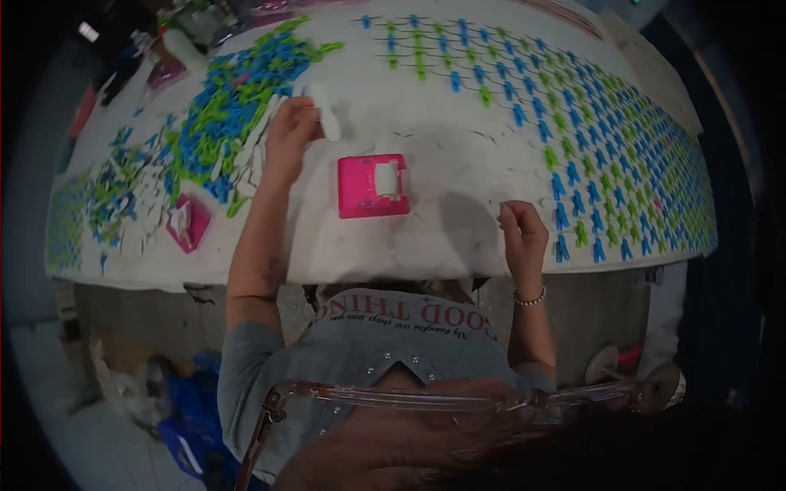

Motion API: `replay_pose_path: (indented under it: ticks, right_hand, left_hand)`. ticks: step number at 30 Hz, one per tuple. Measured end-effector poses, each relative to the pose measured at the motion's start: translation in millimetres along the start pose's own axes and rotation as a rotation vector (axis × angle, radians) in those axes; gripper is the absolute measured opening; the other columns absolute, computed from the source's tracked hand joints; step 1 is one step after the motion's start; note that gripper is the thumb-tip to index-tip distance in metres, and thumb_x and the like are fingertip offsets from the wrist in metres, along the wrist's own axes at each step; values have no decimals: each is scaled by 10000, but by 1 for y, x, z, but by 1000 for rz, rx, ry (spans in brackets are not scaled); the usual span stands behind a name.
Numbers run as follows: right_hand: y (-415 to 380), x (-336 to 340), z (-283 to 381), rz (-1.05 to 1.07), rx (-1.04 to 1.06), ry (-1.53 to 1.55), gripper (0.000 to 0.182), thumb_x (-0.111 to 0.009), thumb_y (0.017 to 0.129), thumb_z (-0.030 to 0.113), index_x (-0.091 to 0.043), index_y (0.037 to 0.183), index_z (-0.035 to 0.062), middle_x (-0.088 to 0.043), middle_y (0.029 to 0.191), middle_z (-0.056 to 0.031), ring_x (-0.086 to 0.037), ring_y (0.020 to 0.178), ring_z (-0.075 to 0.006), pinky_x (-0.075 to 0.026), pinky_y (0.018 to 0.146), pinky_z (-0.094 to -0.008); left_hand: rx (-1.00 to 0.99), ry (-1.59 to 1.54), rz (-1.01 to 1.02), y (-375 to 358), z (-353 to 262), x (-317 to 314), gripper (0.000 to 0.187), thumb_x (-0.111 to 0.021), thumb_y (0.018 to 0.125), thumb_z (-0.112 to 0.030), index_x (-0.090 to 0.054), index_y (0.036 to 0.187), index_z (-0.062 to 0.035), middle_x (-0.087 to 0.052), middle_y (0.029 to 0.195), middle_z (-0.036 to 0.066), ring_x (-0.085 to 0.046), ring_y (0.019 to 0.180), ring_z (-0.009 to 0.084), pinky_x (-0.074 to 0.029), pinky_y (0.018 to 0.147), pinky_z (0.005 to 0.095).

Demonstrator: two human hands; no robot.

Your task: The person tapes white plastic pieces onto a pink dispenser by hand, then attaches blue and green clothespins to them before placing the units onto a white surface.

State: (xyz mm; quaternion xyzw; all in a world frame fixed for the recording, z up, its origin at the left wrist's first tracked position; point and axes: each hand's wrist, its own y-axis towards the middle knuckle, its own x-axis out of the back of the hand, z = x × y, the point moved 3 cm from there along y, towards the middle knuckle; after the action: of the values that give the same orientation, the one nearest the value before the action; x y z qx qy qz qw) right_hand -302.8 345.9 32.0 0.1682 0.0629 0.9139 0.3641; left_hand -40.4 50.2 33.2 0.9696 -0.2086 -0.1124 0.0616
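My left hand [293, 127] is closed on a flat white oblong piece [328, 116], raised over the table beside a heap of blue and green clothespins [237, 98]. Similar white pieces [250, 151] lie along the heap's edge, partly behind my left forearm. In front of me sits a square pink holder [354, 184] with a white block or roller [386, 179] on its right part. To the right, my right hand [524, 233] is closed with thumb and fingertips together, near the clothespin rows; anything between those fingertips is too small to make out.
Rows of blue and green clothespins [598, 164] cover the right side of the white-covered table [393, 254], the far ones on thin wires. A second pink holder [195, 225] lies at left among loose pieces. Bottles [184, 49] stand at the back left.
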Motion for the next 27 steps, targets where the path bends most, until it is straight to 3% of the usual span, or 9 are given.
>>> replay_pose_path:
  ticks: [2,5,7,11,17,19,20,22,27]
  right_hand:
    - [20,-43,19,250,162,-86,121,-606,908,98,-615,980,2,-629,829,-21,-583,737,-65,-473,675,-207]
    - [36,-99,34,440,81,86,147,-598,902,66,-602,1028,-10,-644,894,-41,-606,784,-86,-492,723,-227]
    - [43,-129,42,598,-74,376,159,-598,898,56,-585,1038,-20,-637,907,-43,-610,778,-92,-496,722,-231]
    - [51,-155,44,654,-98,464,167,-599,891,38,-574,1044,-27,-634,893,-44,-605,757,-93,-497,713,-227]
    - [52,-148,29,694,-58,259,112,-602,880,24,-595,985,-13,-636,883,-42,-596,724,-91,-486,684,-224]
    - [52,-144,38,597,272,14,103,-610,857,13,-610,959,2,-643,891,-48,-603,767,-114,-484,711,-243]
    - [53,-146,35,602,269,11,103,-610,857,13,-610,959,2,-643,891,-48,-603,767,-114,-484,711,-243]
    - [55,-148,33,499,509,-50,130,-626,827,12,-619,957,14,-642,914,-66,-601,824,-149,-477,750,-268]
    - [53,-155,25,524,440,-44,140,-636,804,23,-620,943,24,-628,885,-81,-582,822,-198,-473,741,-306]
  left_hand:
    - [38,-74,90,-14,1,-17,175,-581,916,-113,-523,1063,-38,-617,863,17,-595,743,92,-495,688,239]
    - [20,-116,151,-36,-4,-39,155,-566,919,-77,-512,1059,-44,-611,863,6,-585,764,77,-480,696,224]
    - [-20,-129,219,-46,-5,-45,154,-557,914,-26,-499,1054,-51,-599,867,-3,-558,800,51,-449,715,197]
    - [-74,-132,242,-56,-7,-51,153,-564,911,-29,-494,1046,-49,-593,870,-7,-546,806,40,-437,718,189]
    - [-127,-67,260,-57,-14,-47,180,-583,897,-27,-520,1064,-46,-600,877,0,-560,824,42,-456,727,200]
    - [-138,166,269,-55,-12,-44,165,-598,879,6,-559,1034,-34,-602,901,10,-547,823,48,-443,707,198]
    - [-135,163,265,-55,-11,-44,165,-598,879,6,-559,1034,-34,-602,901,10,-547,823,48,-443,707,198]
    - [-256,321,259,-55,-13,-45,97,-609,866,-31,-609,963,-30,-623,902,50,-616,825,98,-496,715,234]
    - [-386,471,274,-57,-18,-43,113,-629,829,-37,-617,941,-28,-621,896,89,-626,794,178,-502,711,269]
